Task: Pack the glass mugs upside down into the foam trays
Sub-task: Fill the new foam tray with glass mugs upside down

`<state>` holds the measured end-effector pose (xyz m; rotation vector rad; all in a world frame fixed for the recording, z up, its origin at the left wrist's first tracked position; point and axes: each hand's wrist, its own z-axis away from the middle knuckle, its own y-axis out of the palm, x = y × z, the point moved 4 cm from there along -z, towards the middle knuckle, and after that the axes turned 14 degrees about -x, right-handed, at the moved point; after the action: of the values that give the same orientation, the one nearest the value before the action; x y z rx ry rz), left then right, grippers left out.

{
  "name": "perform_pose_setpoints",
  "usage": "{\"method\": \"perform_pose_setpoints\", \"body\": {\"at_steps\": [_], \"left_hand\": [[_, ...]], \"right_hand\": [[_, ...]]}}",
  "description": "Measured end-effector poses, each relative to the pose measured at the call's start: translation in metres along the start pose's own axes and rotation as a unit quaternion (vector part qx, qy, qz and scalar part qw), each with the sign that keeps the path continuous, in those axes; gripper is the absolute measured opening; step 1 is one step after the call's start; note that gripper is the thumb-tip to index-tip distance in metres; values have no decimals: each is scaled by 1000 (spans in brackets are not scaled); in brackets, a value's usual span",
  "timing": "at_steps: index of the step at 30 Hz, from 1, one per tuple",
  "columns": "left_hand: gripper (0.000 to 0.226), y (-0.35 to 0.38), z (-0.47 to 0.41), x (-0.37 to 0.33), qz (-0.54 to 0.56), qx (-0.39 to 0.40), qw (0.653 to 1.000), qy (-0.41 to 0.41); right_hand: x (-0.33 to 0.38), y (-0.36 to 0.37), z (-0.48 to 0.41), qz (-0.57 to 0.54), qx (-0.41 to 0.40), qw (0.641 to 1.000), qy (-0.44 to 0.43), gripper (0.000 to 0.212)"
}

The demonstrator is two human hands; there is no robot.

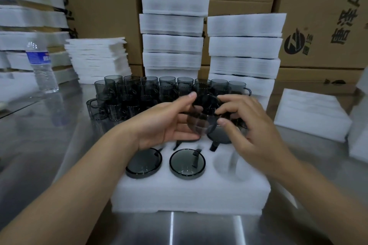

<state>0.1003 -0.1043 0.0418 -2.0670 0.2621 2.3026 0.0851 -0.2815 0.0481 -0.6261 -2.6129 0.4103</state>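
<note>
Steel-top (49, 145): L hand (167, 123), R hand (251, 125) hold smoky mug (203, 117).

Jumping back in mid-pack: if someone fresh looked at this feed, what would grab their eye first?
First, the centre: the left hand and right hand grip one smoky glass mug above the foam tray. Next, two upside-down mugs in the tray's near row, with an empty pocket to their right. Behind, a cluster of waiting mugs stands before tall foam stacks.
</note>
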Motion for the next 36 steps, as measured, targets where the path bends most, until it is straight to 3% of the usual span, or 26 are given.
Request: {"method": "perform_pose_setpoints", "body": {"at_steps": [7, 15, 21, 26, 31, 36], "left_hand": [[73, 1, 1, 2, 7, 14, 1000, -1], [43, -2, 0, 3, 5, 22, 999, 31], [71, -6, -2, -2, 43, -5, 996, 80], [51, -5, -2, -3, 62, 25, 992, 106], [86, -6, -2, -3, 70, 55, 989, 118], [66, -4, -3, -1, 5, 50, 989, 138]], "right_hand": [[0, 0, 1, 39, 32, 999, -15, 23], [6, 0, 1, 25, 13, 999, -29, 35], [-1, 1, 2, -34, -14, 999, 24, 58], [-2, 2, 2, -5, -5, 1000, 26, 53], [1, 1, 3, -8, 8, 999, 30, 55], [0, 1, 3, -14, 11, 999, 44, 54]]}}
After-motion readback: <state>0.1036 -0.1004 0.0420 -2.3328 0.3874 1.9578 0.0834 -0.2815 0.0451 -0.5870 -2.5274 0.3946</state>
